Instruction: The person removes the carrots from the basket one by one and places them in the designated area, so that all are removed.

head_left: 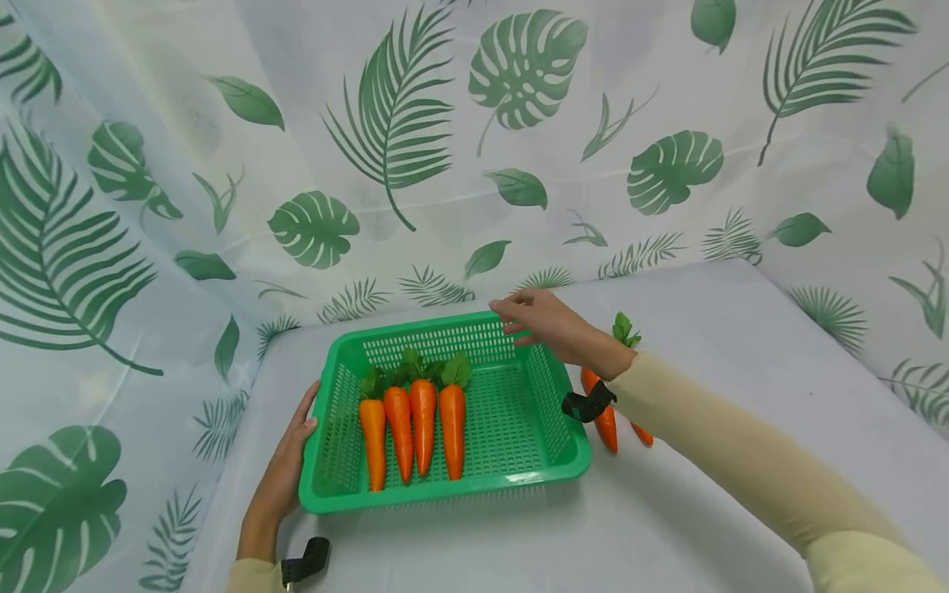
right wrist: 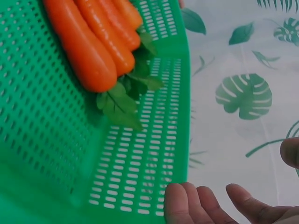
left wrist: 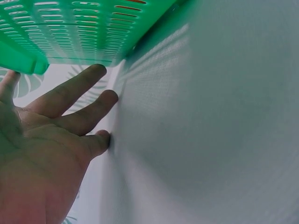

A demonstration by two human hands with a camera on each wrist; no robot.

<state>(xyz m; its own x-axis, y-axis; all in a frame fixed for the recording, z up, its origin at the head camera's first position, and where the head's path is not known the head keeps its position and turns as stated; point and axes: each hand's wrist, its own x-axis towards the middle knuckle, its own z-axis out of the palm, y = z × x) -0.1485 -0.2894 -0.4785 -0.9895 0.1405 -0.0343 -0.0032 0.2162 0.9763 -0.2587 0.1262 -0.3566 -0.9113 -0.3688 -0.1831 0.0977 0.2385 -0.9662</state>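
Note:
A green plastic basket (head_left: 452,492) with slotted walls sits on the table. Several orange carrots (head_left: 423,424) with green leafy tops lie side by side in its left half. My left hand (head_left: 283,469) rests against the basket's left side; in the left wrist view its fingers (left wrist: 88,114) are spread and fairly straight, by the outer wall. Over the back right corner is my right hand (head_left: 552,325), holding nothing, its fingers loosely bent near the rim. Two carrots (head_left: 606,427) lie on the table right of the basket, partly hidden by my right forearm.
The table (head_left: 741,371) has a plain white cover. Behind it and at the sides hangs a white sheet (head_left: 445,255) printed with green leaves. Both wrists carry a small black camera (head_left: 589,403).

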